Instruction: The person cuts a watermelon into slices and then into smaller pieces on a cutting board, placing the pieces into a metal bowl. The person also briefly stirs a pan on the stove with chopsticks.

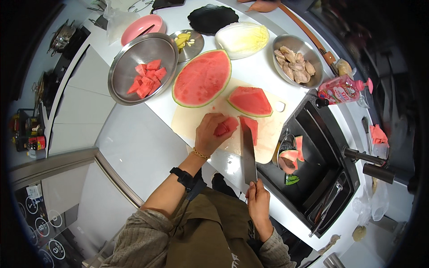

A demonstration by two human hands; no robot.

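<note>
My left hand (210, 132) holds red watermelon chunks (227, 126) above the near part of a cream cutting board (187, 121). In my right hand (258, 201) is the handle of a broad kitchen knife (249, 157). Its blade lies along the left side of a rindless watermelon slice (252, 128) on the board. Behind that slice rests a watermelon wedge (250, 101) with rind. A larger cut watermelon piece (203, 77) sits at the board's far left edge, its red face up. Cut watermelon cubes (147, 80) lie in a steel bowl (122, 62) at left.
A napa cabbage (242, 39), a black plate (212, 19) and a steel plate (196, 50) stand behind. At right is a bowl of raw-looking meat pieces (296, 65). The black sink (321, 147) holds watermelon rinds (299, 149). A pink pump bottle (340, 89) stands beside it.
</note>
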